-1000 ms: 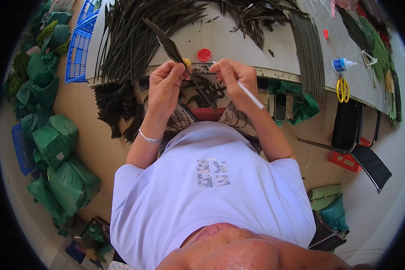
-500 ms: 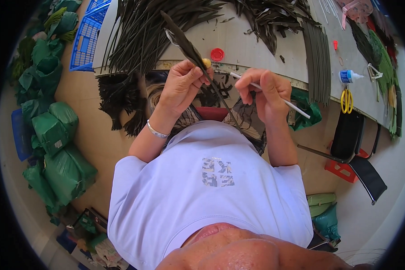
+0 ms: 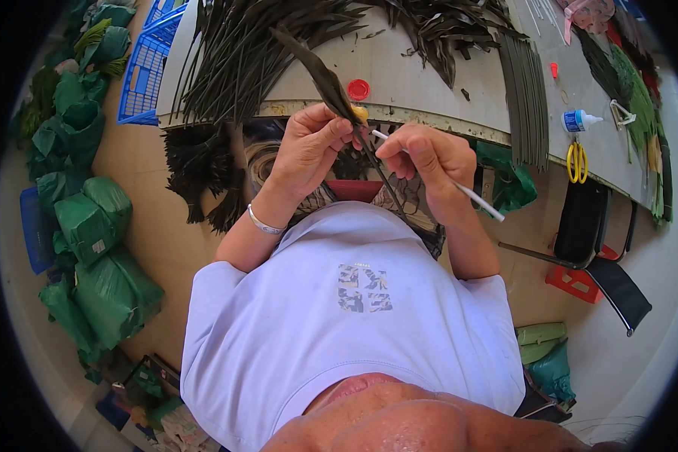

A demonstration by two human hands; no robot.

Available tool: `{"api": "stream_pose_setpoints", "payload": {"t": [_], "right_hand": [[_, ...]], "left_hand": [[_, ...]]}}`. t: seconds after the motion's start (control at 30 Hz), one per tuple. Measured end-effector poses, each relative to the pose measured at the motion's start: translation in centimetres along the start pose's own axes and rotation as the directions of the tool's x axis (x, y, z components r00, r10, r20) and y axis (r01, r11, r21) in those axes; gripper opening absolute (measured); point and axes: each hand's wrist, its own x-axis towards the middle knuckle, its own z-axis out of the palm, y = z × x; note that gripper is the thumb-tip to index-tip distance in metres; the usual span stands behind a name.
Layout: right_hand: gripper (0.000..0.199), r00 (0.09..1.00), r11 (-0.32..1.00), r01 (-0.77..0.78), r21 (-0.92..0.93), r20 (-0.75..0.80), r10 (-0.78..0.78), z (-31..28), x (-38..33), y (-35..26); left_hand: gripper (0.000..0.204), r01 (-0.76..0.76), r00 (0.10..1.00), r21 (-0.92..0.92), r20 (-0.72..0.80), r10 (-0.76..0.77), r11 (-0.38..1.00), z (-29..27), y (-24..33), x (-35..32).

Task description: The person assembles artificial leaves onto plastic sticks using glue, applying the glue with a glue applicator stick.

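Observation:
Between the fingers of my left hand [image 3: 313, 143] is a dark green artificial leaf [image 3: 316, 71] on a long stem [image 3: 380, 169], its blade pointing up over the table edge. A small yellow piece [image 3: 360, 114] sits at the base of the blade, just beyond my fingertips. My right hand [image 3: 433, 158] is closed round a thin white stick [image 3: 474, 197], whose upper tip comes close to the stem beside the yellow piece. Whether the tip touches it I cannot tell. A round red cap [image 3: 358, 90] lies on the table [image 3: 414, 83] ahead of my hands.
Dark leaves with stems [image 3: 256, 60] are heaped at the far left. A stem bundle [image 3: 525, 105] hangs over the edge at right. Beyond it are a white-and-blue glue bottle [image 3: 576, 120] and yellow-handled scissors [image 3: 578, 162]. A black chair [image 3: 584, 226] stands at right; green bags [image 3: 113, 294] at left.
My right hand has moved left toward my left hand, bringing the white stick's tip near the yellow piece. The leaf in my left hand has shifted slightly right and down.

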Motion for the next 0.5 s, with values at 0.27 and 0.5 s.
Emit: {"api": "stream_pose_setpoints", "payload": {"t": [0.27, 0.5], "right_hand": [[0.023, 0.942, 0.697, 0.256, -0.67, 0.009, -0.337, 1.3, 0.2, 2.8], [0.017, 0.921, 0.522, 0.305, -0.797, 0.106, -0.376, 1.1, 0.3, 2.1]], "left_hand": [[0.012, -0.048, 0.996, -0.012, -0.079, 0.047, 0.999, 0.6, -0.7, 0.3], [0.016, -0.101, 0.993, 0.047, 0.064, 0.098, 0.994, -0.3, -0.5, 1.4]]}}
